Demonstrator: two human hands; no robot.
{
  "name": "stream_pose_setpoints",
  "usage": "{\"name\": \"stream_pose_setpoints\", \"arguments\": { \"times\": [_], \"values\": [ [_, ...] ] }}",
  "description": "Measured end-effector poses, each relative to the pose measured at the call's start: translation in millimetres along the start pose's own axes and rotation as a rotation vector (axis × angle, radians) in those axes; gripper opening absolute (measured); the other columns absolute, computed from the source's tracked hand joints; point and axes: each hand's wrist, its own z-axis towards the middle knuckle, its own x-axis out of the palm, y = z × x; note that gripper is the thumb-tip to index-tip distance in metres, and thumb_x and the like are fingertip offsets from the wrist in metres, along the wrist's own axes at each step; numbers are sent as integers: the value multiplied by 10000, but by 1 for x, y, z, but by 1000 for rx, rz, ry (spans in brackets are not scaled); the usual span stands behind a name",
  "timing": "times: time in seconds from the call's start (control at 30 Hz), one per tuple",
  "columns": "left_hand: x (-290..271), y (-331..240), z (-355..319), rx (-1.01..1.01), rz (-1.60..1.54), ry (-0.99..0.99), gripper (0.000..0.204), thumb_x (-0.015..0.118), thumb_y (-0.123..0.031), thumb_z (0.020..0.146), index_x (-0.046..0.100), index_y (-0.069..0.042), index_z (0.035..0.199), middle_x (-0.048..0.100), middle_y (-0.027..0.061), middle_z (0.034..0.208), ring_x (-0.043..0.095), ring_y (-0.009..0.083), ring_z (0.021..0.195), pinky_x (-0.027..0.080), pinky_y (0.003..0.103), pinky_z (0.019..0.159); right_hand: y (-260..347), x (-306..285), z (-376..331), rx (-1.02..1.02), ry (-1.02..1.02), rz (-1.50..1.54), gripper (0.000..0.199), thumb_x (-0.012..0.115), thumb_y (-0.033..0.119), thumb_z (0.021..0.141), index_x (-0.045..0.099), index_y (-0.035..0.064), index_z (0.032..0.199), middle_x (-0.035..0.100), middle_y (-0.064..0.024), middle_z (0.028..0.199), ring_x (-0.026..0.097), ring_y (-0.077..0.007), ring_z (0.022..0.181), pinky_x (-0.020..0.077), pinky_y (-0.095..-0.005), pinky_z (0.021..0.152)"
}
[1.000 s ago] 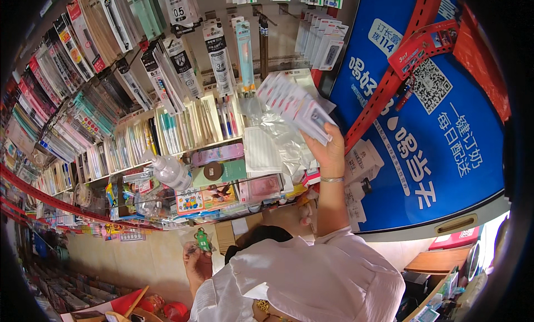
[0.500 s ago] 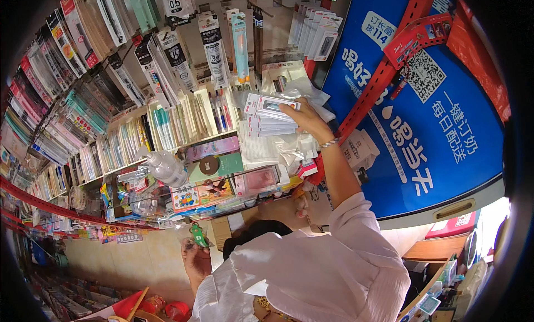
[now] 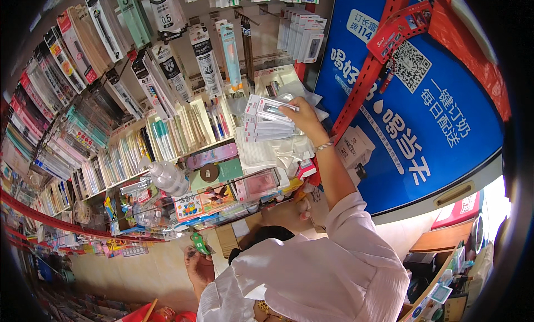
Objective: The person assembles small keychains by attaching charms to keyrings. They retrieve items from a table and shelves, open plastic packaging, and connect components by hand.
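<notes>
My right hand (image 3: 305,119) pinches the right edge of a white blister pack (image 3: 272,109) with a dark slim item under its clear window. Several similar white packs (image 3: 266,134) lie fanned beneath it. They rest on crumpled clear and white plastic bags (image 3: 258,154) at the right end of the shelf. Low on the left, away from the shelf, my left hand (image 3: 199,268) is closed on a small green item (image 3: 199,243) that seems to be in clear wrapping; its exact kind is unclear.
Racks of hanging pens and refills (image 3: 161,71) rise behind a row of pens in bins (image 3: 167,146). A clear bottle (image 3: 168,178), a pink case (image 3: 212,155) and coloured boxes (image 3: 206,202) crowd the shelf. A red perforated post (image 3: 364,80) stands before a blue panel (image 3: 411,138) on the right.
My right fingers have shifted from over the top pack to its right edge. The packs sit slightly differently in the stack. My left hand still holds the green item; the view has turned a little.
</notes>
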Motion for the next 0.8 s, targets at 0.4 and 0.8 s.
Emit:
{"name": "stream_pose_setpoints", "arguments": {
  "times": [0.4, 0.8],
  "values": [
    [-33, 3, 3, -1, 19, -8, 260, 608, -40, 810, 551, -84, 1061, 615, 92, 1057, 609, 224, 903, 490, 281, 656, 69, -35, -42, 335, -198, 1262, 230, 608, 244, 937, 615, 55, 1067, 650, -40, 991, 574, -129, 851, 394, -254, 562],
    [-19, 2, 1, 13, 8, -25, 332, 593, -41, 834, 521, -61, 1158, 619, 87, 1086, 619, 234, 918, 503, 273, 658, 115, 0, 42, -105, -649, 1205, 321, 706, 134, 861, 534, 3, 1098, 585, -74, 1044, 541, -127, 931, 428, -249, 838]
  ]
}}
